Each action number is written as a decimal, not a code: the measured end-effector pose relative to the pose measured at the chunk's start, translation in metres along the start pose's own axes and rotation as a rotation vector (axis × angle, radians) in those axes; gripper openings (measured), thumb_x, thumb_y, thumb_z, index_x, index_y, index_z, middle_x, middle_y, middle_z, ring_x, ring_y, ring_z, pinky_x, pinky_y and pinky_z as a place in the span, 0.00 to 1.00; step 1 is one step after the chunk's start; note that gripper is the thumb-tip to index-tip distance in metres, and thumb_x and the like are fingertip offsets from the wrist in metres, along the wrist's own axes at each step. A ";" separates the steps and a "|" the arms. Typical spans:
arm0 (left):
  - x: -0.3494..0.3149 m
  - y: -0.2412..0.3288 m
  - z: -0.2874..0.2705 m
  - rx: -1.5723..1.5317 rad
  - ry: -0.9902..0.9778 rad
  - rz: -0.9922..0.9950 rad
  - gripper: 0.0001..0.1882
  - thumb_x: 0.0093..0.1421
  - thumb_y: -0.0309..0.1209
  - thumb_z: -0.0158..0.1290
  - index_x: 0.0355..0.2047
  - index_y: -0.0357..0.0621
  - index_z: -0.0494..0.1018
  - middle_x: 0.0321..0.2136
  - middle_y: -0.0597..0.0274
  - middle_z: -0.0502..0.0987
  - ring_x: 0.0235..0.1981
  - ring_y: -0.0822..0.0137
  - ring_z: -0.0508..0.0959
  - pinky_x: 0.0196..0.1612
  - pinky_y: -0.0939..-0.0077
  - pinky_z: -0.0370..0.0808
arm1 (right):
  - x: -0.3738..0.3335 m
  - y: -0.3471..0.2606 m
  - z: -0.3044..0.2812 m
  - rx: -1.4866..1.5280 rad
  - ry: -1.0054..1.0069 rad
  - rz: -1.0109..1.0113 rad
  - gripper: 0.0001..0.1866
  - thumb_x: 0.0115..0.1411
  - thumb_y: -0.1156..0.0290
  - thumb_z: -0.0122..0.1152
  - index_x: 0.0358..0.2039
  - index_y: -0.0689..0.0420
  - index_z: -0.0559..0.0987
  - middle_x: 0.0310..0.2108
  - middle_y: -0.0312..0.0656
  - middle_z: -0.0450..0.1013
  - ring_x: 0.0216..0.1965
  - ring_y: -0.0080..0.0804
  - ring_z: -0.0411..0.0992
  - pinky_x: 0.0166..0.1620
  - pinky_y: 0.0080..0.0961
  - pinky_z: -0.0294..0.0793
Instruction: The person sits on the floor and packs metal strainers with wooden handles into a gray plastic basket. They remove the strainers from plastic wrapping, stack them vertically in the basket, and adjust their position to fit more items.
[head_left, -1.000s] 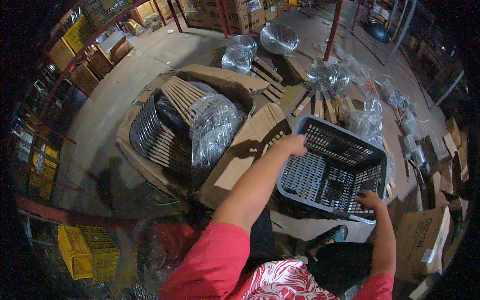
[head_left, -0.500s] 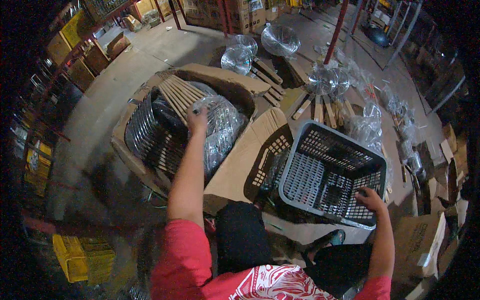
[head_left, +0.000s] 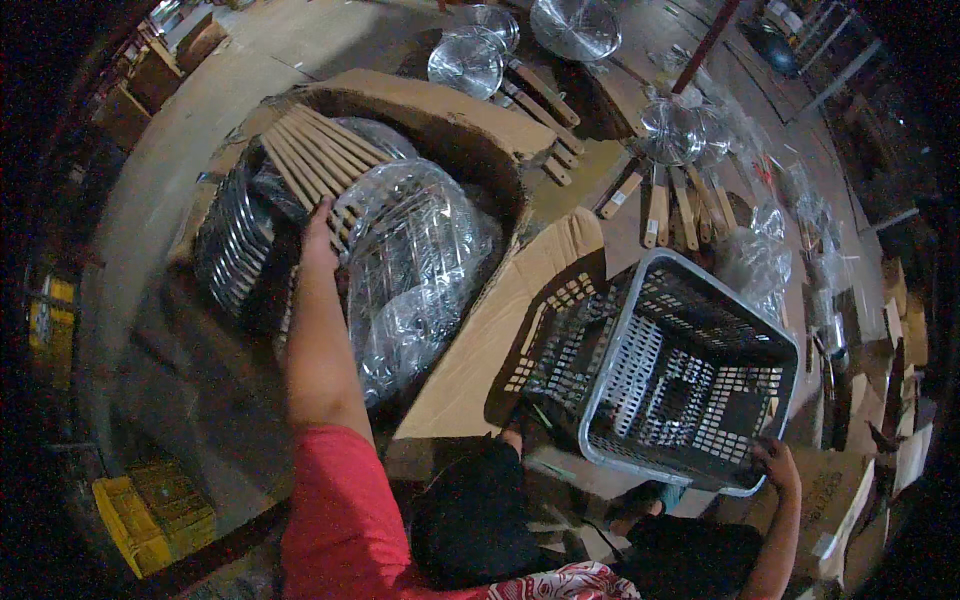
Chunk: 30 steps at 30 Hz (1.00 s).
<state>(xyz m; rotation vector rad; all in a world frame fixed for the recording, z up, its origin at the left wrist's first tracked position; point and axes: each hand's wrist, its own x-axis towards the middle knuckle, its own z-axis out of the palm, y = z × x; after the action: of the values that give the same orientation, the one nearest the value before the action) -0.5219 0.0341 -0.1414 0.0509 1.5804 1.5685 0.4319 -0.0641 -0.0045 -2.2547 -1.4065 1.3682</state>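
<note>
At the left, an open cardboard box (head_left: 420,95) holds several strainers with pale wooden handles (head_left: 310,150) fanned side by side. Their round metal heads (head_left: 225,245) are stacked along the left of the box. Over the right part lies a bundle of strainer heads in clear plastic wrap (head_left: 420,260). My left hand (head_left: 320,240) is closed at the lower handles beside this wrap; most of its fingers are hidden. My right hand (head_left: 778,465) curls over the near right end of a dark plastic basket (head_left: 610,375), tilted, with slotted walls and bottom.
Beyond the box, on the floor, lie more round strainers (head_left: 465,65) with wooden handles. Another group (head_left: 672,130) and crumpled clear plastic (head_left: 755,255) are behind the basket. A cardboard flap (head_left: 470,380) sticks out between box and basket. A red post (head_left: 705,50) stands far right; cardboard (head_left: 840,500) lies near right.
The view has shifted, with the box now larger. My left hand has moved left and lower along the wooden handles, off the plastic wrap. My right hand remains at the basket, which is more tilted.
</note>
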 end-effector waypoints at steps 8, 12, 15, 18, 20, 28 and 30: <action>-0.049 0.027 0.003 -0.067 -0.149 -0.002 0.33 0.55 0.54 0.63 0.51 0.41 0.75 0.43 0.56 0.80 0.41 0.56 0.80 0.46 0.60 0.77 | 0.000 -0.042 0.022 -0.207 -0.057 -0.005 0.25 0.61 0.63 0.66 0.57 0.57 0.74 0.45 0.40 0.78 0.39 0.29 0.75 0.35 0.26 0.77; -0.076 0.034 -0.005 -0.184 -0.119 0.129 0.31 0.55 0.47 0.64 0.53 0.41 0.73 0.46 0.55 0.79 0.45 0.56 0.79 0.49 0.60 0.75 | 0.001 -0.039 0.020 -0.220 -0.078 -0.006 0.25 0.61 0.65 0.66 0.57 0.60 0.73 0.46 0.43 0.77 0.42 0.31 0.74 0.42 0.29 0.76; -0.088 0.035 0.001 -0.127 -0.116 0.224 0.26 0.53 0.41 0.65 0.50 0.42 0.74 0.45 0.56 0.79 0.46 0.57 0.78 0.50 0.61 0.75 | 0.001 -0.030 0.017 -0.146 -0.084 0.001 0.25 0.61 0.69 0.65 0.56 0.64 0.73 0.45 0.45 0.77 0.44 0.31 0.73 0.49 0.29 0.74; -0.093 0.035 0.016 -0.090 -0.206 0.317 0.26 0.55 0.37 0.64 0.53 0.43 0.72 0.46 0.57 0.78 0.47 0.57 0.78 0.50 0.59 0.76 | -0.004 -0.026 0.013 -0.183 -0.027 -0.016 0.24 0.62 0.69 0.65 0.56 0.64 0.73 0.44 0.45 0.77 0.43 0.29 0.73 0.47 0.28 0.75; -0.099 0.036 0.025 -0.082 -0.187 0.369 0.27 0.55 0.36 0.65 0.54 0.42 0.72 0.47 0.57 0.78 0.48 0.58 0.78 0.50 0.58 0.76 | -0.009 -0.023 0.012 -0.126 0.013 0.032 0.23 0.62 0.69 0.65 0.55 0.65 0.73 0.43 0.44 0.77 0.42 0.28 0.73 0.47 0.27 0.75; -0.158 0.055 0.045 0.119 -0.098 0.658 0.27 0.55 0.32 0.67 0.52 0.34 0.72 0.45 0.56 0.79 0.44 0.65 0.79 0.49 0.70 0.75 | -0.014 -0.013 0.008 -0.155 0.002 -0.103 0.24 0.62 0.66 0.64 0.54 0.68 0.73 0.43 0.46 0.78 0.43 0.33 0.75 0.47 0.29 0.75; -0.179 0.062 0.048 0.179 -0.058 0.744 0.27 0.55 0.31 0.67 0.52 0.33 0.72 0.45 0.56 0.79 0.45 0.67 0.78 0.51 0.72 0.73 | -0.013 -0.013 0.007 -0.259 -0.008 -0.048 0.29 0.61 0.64 0.66 0.56 0.69 0.72 0.48 0.54 0.77 0.47 0.39 0.76 0.51 0.33 0.75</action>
<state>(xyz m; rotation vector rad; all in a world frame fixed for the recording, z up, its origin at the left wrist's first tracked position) -0.4175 -0.0199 0.0142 0.8585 1.7529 1.9331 0.4167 -0.0691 0.0065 -2.3513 -1.7181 1.2450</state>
